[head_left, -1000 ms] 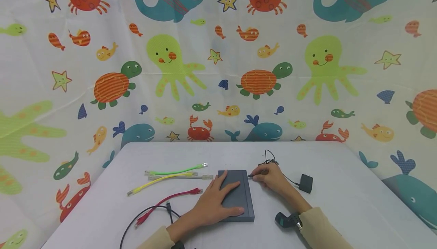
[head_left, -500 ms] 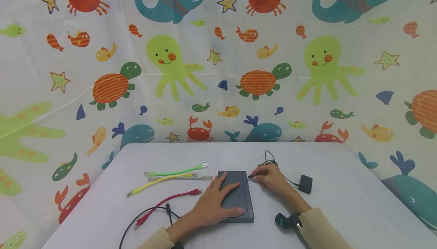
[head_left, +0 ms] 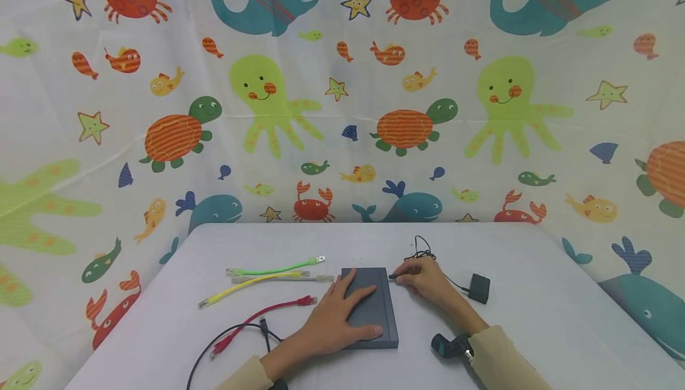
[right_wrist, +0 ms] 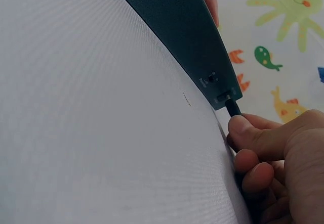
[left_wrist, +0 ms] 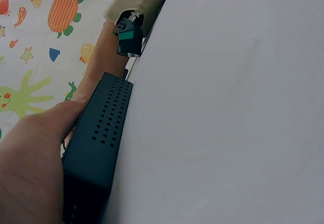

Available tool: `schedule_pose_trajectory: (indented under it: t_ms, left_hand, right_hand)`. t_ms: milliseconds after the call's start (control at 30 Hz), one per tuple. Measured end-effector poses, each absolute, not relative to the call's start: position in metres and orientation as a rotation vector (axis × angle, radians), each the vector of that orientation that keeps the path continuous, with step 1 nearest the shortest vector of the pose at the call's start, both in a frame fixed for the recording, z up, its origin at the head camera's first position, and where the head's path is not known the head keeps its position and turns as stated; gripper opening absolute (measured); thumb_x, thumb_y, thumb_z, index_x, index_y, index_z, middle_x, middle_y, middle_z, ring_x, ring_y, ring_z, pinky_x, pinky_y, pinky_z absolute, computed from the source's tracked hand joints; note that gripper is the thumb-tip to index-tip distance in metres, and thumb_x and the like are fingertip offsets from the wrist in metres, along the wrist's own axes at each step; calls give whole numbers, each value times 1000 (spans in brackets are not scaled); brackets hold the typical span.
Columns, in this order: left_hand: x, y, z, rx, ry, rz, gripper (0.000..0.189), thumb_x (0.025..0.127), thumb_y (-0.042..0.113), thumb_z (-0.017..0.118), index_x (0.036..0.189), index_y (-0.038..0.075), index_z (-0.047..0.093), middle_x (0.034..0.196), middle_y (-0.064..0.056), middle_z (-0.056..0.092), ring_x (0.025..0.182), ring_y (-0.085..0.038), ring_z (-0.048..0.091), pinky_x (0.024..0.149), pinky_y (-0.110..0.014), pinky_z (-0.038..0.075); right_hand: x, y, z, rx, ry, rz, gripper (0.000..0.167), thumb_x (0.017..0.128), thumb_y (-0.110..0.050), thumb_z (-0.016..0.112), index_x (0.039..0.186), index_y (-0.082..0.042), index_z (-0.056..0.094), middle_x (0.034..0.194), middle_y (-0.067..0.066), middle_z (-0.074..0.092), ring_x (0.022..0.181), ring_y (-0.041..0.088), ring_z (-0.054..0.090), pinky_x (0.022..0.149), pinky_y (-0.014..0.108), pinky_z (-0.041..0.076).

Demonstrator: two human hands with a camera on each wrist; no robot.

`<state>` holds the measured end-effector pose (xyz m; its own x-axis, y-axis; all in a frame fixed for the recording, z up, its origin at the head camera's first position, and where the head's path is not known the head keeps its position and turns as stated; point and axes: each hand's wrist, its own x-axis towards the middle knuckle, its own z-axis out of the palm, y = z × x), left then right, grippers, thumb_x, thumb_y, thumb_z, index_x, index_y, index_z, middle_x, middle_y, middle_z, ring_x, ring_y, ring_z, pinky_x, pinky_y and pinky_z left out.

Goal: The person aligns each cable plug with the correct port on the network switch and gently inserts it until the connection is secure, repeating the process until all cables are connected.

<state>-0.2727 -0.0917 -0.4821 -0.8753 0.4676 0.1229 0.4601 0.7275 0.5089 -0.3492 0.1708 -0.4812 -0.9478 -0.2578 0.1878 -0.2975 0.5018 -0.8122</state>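
Soft, even light; dimmer wrist views.
The head view is bright and fairly sharp; in the left wrist view the tabletop [left_wrist: 217, 118] greys, faint shadow edging the box [left_wrist: 96, 133].

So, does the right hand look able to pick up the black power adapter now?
Probably yes, once the right hand lets go of the black plug that it pinches; the black power adapter lies uncovered just beside the forearm, so the way otherwise looks free.
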Motion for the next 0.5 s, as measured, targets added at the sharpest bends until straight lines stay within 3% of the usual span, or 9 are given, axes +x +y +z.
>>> schedule_pose_trajectory:
  t_ms: [500]
  left_hand:
    - [-271,-91,-480,796,2915,853,75,77,81,50,143,51,34,164,-1,12,148,-44,13,101,-74,29]
  right_hand:
    - [-349,171,-481,560,-2647,1431,11,79,-12,76,89,-14,75,78,3,67,48,7,49,42,22,40]
